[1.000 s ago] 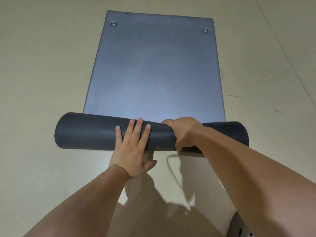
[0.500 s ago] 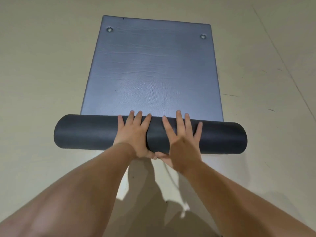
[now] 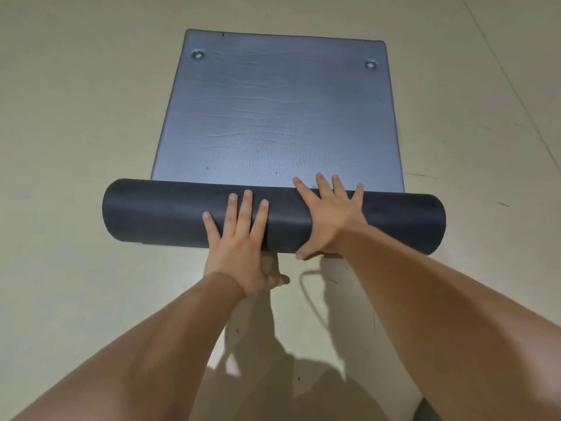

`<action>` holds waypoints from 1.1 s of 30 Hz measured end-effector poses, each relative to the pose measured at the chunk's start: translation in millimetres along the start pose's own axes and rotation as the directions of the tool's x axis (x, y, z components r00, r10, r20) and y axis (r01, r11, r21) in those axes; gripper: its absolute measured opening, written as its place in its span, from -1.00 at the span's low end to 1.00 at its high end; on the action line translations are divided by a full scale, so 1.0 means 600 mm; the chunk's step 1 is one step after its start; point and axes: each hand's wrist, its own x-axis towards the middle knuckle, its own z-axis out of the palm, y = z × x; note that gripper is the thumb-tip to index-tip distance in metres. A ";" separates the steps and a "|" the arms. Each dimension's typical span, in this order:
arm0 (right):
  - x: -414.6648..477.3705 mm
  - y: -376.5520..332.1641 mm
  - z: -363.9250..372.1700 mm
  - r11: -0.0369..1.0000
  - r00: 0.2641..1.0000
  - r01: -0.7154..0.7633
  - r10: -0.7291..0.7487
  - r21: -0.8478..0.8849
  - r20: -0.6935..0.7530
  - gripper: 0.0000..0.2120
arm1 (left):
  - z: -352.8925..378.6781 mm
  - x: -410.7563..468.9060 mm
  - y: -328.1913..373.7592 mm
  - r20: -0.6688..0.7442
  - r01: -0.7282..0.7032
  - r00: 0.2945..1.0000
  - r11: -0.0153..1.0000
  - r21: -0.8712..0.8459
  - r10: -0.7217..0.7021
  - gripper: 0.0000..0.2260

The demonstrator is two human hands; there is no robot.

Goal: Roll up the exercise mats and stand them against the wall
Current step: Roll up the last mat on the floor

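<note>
A dark grey exercise mat (image 3: pixel 279 117) lies on the floor, partly rolled. Its rolled part (image 3: pixel 158 214) forms a thick cylinder across the middle of the view, and the flat part stretches away from me with two metal eyelets near the far corners. My left hand (image 3: pixel 239 238) presses flat on the near side of the roll with straight fingers. My right hand (image 3: pixel 329 214) lies over the top of the roll, fingers spread and reaching onto the flat part, thumb under the near side.
Pale beige floor (image 3: pixel 76 132) surrounds the mat on all sides. Thin seam lines cross the floor at the right. My shadow falls on the floor in front of me. No wall shows in this view.
The roll has moved forward over the flat part, which is shorter now. My right hand went from a grip to flat fingers, then reached further over the roll; my left hand slid lower.
</note>
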 end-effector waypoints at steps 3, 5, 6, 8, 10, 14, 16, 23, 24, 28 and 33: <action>-0.027 0.000 0.037 0.994 0.972 0.052 -0.072 -0.092 -0.224 0.40 | -0.007 0.042 -0.008 0.047 -0.012 0.999 1.000 -0.012 0.012 0.40; -0.050 -0.004 0.076 0.980 0.954 0.053 -0.106 -0.190 -0.280 0.39 | -0.021 0.075 -0.016 0.071 -0.027 0.997 1.000 -0.013 0.028 0.41; -0.051 -0.005 0.088 0.979 0.962 0.022 -0.076 -0.205 -0.263 0.41 | -0.027 0.090 -0.018 0.083 -0.035 0.996 0.999 -0.015 0.036 0.41; -0.032 -0.009 0.078 0.981 0.968 -0.042 -0.007 -0.190 -0.251 0.42 | -0.036 0.108 -0.022 0.086 -0.044 0.995 0.999 -0.018 0.045 0.38; -0.004 -0.014 0.047 0.980 0.976 -0.064 0.023 -0.187 -0.218 0.36 | -0.036 0.120 -0.024 0.063 -0.041 0.997 0.999 -0.012 0.042 0.29; 0.026 -0.008 0.008 0.984 0.993 -0.014 -0.006 -0.176 -0.116 0.30 | -0.037 0.139 -0.026 0.018 -0.043 0.999 0.999 0.017 0.042 0.05; 0.028 -0.007 0.001 0.989 0.994 -0.005 -0.011 -0.148 -0.108 0.27 | -0.048 0.141 -0.028 0.051 -0.058 0.997 0.998 0.009 0.057 0.02; -0.013 -0.013 0.006 0.991 0.998 0.061 -0.061 -0.120 0.004 0.15 | -0.063 0.092 -0.026 0.179 -0.093 0.979 0.996 -0.014 0.093 -0.06; -0.022 -0.015 0.006 0.992 0.997 0.071 -0.067 -0.105 0.038 0.13 | -0.064 0.081 -0.023 0.211 -0.088 0.973 0.996 -0.017 0.090 -0.07; -0.057 -0.017 -0.009 0.992 0.967 0.126 -0.124 0.004 0.223 0.00 | -0.086 0.045 -0.015 0.415 -0.103 0.904 0.994 -0.026 0.104 -0.18; -0.111 -0.026 0.003 0.984 0.919 0.160 -0.175 0.072 0.353 -0.10 | -0.077 -0.017 -0.021 0.448 -0.107 0.883 0.990 -0.096 0.139 -0.11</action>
